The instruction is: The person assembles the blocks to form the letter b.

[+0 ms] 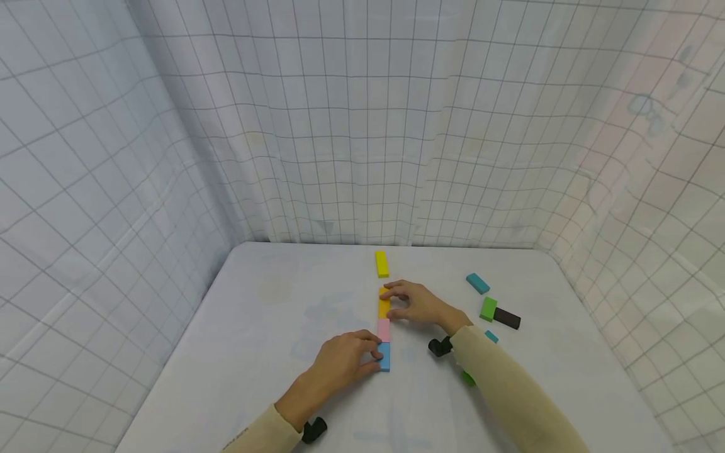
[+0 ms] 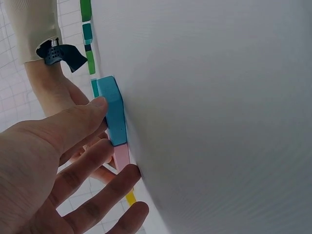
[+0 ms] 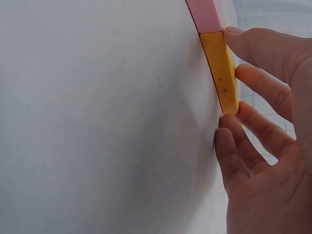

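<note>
A blue block, a pink block and an orange block lie end to end in a straight line on the white table. My left hand holds the blue block, its thumb against the near part, as the left wrist view shows; the other fingers spread along the row beside the pink block. With thumb and fingertips, my right hand grips the orange block near its two ends. The thumb sits by the seam with the pink block.
Beyond the orange block lies a yellow block, a small gap away. To the right are a teal block, a green block and a black block. Another teal piece and a green piece show partly beside the right sleeve.
</note>
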A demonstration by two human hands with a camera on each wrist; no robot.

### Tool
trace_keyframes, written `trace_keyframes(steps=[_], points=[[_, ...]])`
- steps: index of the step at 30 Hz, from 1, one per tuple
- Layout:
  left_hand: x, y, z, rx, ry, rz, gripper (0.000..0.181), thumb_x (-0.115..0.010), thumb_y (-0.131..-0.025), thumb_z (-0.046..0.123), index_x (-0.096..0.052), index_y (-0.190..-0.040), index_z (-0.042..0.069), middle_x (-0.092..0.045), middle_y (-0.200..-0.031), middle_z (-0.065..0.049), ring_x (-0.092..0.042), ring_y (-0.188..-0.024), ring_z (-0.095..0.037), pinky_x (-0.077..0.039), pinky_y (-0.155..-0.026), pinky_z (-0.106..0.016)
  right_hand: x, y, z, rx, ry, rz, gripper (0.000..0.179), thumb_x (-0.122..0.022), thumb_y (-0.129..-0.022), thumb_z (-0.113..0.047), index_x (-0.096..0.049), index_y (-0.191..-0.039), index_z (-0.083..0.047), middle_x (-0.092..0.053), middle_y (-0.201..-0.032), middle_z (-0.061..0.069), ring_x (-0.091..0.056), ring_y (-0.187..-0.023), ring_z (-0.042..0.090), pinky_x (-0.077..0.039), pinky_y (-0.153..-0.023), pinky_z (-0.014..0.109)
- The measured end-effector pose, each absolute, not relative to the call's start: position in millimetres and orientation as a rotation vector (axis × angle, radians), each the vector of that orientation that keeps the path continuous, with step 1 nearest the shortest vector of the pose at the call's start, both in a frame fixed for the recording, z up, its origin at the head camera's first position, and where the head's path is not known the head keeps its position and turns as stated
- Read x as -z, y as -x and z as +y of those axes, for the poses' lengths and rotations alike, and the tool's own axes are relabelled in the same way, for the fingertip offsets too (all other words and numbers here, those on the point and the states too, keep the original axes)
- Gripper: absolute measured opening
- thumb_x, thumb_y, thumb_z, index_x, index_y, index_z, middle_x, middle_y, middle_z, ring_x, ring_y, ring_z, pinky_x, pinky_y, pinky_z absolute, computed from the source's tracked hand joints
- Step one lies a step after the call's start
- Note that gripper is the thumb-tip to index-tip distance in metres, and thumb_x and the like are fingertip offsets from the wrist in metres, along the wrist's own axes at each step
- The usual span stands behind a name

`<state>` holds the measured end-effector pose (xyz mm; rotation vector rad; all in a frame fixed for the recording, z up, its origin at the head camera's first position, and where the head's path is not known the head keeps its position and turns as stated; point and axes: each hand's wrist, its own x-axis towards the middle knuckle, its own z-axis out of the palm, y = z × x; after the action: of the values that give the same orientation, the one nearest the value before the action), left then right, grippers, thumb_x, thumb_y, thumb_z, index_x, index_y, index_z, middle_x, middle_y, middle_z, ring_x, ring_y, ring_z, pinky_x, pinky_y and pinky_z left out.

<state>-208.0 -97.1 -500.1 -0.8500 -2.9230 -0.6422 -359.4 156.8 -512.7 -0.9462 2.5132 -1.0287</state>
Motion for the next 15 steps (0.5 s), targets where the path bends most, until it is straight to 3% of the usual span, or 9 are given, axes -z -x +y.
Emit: trace_keyframes(steps=[15], points=[[500.7,209.3,-98.8,0.636,0.864,-2.921,0.012,-0.100,-0.095,0.025,-0.093,-0.104,0.020,-0.086,-0.134,0.006,-0.086,-0.117,-0.020,-0.073,-0.095,-0.042,510.6,360.7,157.5,0.996,0.959,2.496,0.049,-0.086,-0.109,-0.033,-0.076,-0.154,-0.016,-0.055,-0.180,0.014,-0.052,-0.168,0.041,-0.049,-0.136,0.060]])
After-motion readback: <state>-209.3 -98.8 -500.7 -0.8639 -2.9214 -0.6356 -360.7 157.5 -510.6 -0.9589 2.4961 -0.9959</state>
